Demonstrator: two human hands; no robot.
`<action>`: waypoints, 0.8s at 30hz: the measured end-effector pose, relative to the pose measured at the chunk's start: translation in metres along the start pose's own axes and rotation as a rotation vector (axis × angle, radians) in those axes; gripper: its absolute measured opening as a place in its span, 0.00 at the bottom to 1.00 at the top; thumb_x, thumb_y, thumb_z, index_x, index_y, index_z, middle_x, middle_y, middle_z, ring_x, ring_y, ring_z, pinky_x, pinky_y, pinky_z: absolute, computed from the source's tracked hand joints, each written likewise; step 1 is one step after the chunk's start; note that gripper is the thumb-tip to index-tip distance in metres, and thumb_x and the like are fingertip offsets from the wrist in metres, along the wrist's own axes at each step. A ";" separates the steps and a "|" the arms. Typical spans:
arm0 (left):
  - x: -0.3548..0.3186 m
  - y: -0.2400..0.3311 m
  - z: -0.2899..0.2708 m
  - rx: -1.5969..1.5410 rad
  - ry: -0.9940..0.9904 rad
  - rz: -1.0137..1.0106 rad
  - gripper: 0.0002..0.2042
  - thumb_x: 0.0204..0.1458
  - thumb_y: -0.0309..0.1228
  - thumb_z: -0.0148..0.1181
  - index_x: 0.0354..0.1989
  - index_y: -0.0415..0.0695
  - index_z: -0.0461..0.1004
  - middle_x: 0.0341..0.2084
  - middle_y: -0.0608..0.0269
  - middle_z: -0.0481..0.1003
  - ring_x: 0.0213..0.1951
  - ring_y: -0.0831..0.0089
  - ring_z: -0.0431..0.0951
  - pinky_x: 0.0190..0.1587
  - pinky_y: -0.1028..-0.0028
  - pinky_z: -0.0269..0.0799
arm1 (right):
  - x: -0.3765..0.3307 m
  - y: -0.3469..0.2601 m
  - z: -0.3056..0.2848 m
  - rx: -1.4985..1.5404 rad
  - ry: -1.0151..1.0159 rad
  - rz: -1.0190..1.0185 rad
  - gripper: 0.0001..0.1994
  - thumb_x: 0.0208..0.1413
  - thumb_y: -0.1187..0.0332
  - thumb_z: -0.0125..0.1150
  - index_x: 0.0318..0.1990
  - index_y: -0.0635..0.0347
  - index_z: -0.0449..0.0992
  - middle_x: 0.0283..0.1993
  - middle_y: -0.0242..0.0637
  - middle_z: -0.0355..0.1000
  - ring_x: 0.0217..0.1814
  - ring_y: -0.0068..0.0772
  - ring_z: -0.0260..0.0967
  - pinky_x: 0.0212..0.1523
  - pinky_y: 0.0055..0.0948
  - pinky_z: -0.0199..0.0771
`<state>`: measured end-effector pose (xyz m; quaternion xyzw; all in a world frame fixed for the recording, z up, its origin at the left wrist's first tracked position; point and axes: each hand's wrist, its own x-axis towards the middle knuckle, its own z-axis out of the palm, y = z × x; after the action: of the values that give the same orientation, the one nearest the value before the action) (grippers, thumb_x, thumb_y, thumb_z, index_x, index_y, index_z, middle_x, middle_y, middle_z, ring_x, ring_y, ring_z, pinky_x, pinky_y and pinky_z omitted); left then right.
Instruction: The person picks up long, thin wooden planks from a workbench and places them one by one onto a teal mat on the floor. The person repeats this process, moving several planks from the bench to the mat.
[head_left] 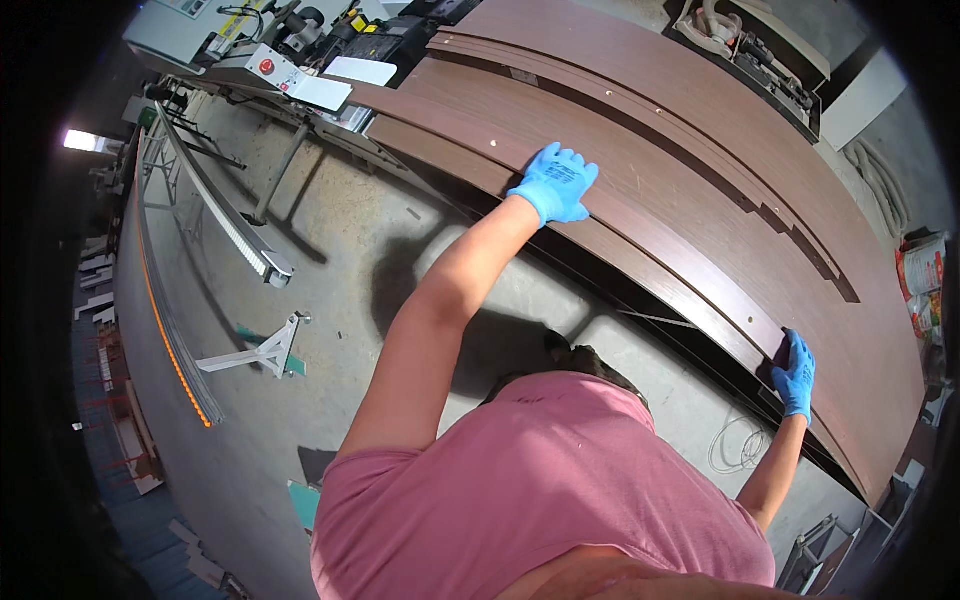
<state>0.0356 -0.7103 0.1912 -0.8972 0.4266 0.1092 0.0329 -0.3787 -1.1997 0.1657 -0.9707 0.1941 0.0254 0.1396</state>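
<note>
A long, narrow brown board with a wood-look surface lies along the near side of a stack of wide brown panels. My left hand, in a blue glove, is closed over this board near its middle, the fingers reaching across its top. At the board's right end, my right hand, gloved alike, wraps round the edge; its fingertips are partly hidden. The far left end of the board runs up to a machine with a red button and white plates.
More narrow brown strips with cut notches lie across the panels. A roller conveyor rail and a white stand are on the left. Coiled wire lies on the floor at right. Another machine part sits beyond the panels.
</note>
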 end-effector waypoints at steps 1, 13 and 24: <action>0.001 0.008 -0.004 0.001 -0.027 0.012 0.37 0.53 0.50 0.69 0.70 0.46 0.70 0.60 0.50 0.75 0.67 0.52 0.70 0.79 0.50 0.52 | 0.001 0.008 0.001 -0.002 -0.006 0.018 0.42 0.38 0.78 0.63 0.71 0.53 0.74 0.70 0.49 0.74 0.75 0.56 0.67 0.77 0.48 0.65; 0.041 0.141 0.011 0.041 0.077 0.201 0.32 0.54 0.58 0.71 0.56 0.43 0.79 0.51 0.51 0.81 0.58 0.54 0.78 0.71 0.51 0.60 | 0.022 -0.012 0.000 -0.210 -0.053 -0.044 0.41 0.47 0.70 0.68 0.73 0.63 0.67 0.79 0.54 0.63 0.80 0.56 0.62 0.77 0.47 0.64; 0.032 0.176 0.008 -0.126 0.342 0.292 0.36 0.52 0.54 0.73 0.65 0.46 0.73 0.50 0.55 0.76 0.56 0.57 0.74 0.66 0.55 0.63 | 0.001 -0.012 0.014 -0.286 0.159 -0.014 0.30 0.40 0.67 0.82 0.53 0.57 0.76 0.48 0.44 0.77 0.54 0.54 0.74 0.59 0.49 0.74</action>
<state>-0.0824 -0.8446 0.1820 -0.8318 0.5436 -0.0143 -0.1118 -0.3729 -1.1857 0.1549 -0.9809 0.1921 -0.0249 -0.0156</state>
